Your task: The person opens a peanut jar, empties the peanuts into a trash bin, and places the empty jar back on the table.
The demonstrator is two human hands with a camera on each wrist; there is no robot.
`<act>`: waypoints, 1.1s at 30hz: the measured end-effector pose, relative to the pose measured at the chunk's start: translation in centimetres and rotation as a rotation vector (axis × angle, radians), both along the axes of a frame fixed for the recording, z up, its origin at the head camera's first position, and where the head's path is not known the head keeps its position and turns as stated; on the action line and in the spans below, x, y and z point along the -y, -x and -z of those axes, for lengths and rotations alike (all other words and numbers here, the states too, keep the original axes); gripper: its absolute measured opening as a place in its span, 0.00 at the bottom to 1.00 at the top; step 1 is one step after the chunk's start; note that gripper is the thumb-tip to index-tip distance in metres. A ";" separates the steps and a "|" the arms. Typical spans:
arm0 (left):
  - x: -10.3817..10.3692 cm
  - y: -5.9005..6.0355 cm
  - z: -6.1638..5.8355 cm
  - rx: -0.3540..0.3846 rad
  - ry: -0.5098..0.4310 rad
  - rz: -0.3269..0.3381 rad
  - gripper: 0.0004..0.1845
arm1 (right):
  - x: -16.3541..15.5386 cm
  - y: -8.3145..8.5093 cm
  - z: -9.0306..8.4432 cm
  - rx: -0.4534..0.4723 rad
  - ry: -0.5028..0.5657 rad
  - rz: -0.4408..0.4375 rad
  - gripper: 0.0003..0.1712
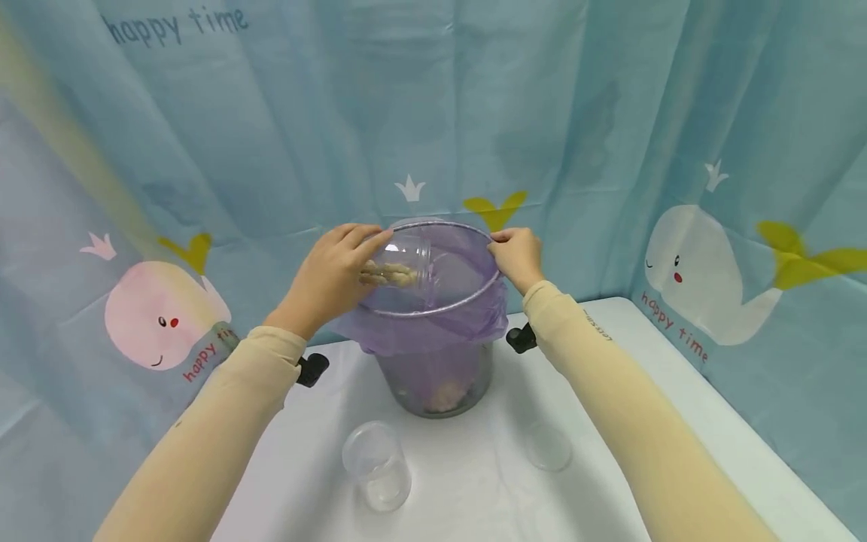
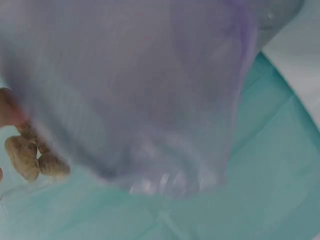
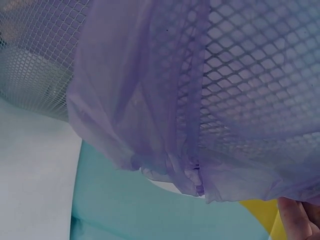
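A metal mesh bin point(image 1: 440, 380) lined with a purple plastic bag point(image 1: 433, 324) stands on the white table point(image 1: 474, 467). My left hand point(image 1: 332, 275) grips a clear plastic cup point(image 1: 400, 263), tipped on its side over the bin's rim, with peanuts point(image 1: 389, 275) inside it. The peanuts point(image 2: 35, 157) show beside the purple bag point(image 2: 140, 90) in the left wrist view. My right hand point(image 1: 518, 256) pinches the bag's edge at the right of the rim. In the right wrist view the bag point(image 3: 150, 100) hangs over the mesh point(image 3: 260, 65).
Two clear cups stand on the table in front of the bin, one at front left point(image 1: 377, 467) and one at front right point(image 1: 549, 446). A light-blue curtain with whale prints point(image 1: 704, 271) surrounds the table. Some contents lie at the bin's bottom.
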State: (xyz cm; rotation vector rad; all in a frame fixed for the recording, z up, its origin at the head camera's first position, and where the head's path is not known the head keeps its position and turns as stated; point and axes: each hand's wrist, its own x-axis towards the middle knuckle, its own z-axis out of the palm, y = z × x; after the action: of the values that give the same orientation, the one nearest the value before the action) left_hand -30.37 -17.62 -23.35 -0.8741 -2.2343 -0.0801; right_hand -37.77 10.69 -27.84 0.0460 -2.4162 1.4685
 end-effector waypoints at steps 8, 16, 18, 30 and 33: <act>0.2 0.2 0.3 0.001 -0.001 -0.016 0.39 | 0.4 0.1 0.0 -0.001 0.022 0.008 0.17; 0.4 0.3 0.3 0.046 0.113 -0.075 0.40 | 0.3 0.2 0.0 -0.002 0.024 0.001 0.17; 0.3 0.2 0.3 0.057 0.117 -0.087 0.40 | 0.3 0.2 0.1 0.003 0.024 0.004 0.17; -0.1 0.3 0.2 0.039 0.086 -0.068 0.41 | 0.1 0.1 0.0 0.001 0.034 0.008 0.17; 0.0 0.3 0.1 0.012 0.044 -0.075 0.41 | 0.1 0.1 0.1 0.000 0.031 0.006 0.17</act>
State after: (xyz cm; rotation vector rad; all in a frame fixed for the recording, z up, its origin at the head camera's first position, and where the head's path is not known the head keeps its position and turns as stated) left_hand -30.68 -17.62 -23.41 -0.8149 -2.2851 -0.0011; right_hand -37.89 10.62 -27.92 0.0319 -2.3903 1.5034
